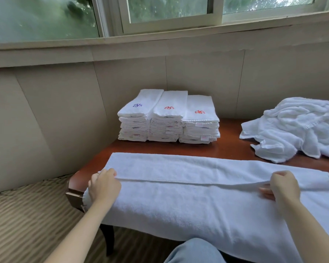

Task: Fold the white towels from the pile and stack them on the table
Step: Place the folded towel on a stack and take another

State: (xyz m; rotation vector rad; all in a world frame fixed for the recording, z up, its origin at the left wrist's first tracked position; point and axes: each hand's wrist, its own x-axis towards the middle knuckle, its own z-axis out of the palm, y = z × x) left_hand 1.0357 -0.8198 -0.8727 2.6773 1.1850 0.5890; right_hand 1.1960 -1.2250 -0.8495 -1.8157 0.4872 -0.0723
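A long white towel (188, 202) lies spread across the front of the dark wooden table (230, 130), its near edge hanging over the front. A folded hem runs lengthways along its middle. My left hand (104, 185) grips that hem at the towel's left end. My right hand (284, 185) pinches the same hem near the right end, lifting it slightly. Three stacks of folded white towels (168, 118) with embroidered logos stand at the back of the table. A loose pile of unfolded white towels (296, 128) lies at the back right.
The table stands against a beige panelled wall (65, 103) below a window (160, 14). Striped carpet (27, 215) lies to the left. A knee in blue jeans (196, 251) shows at the bottom edge.
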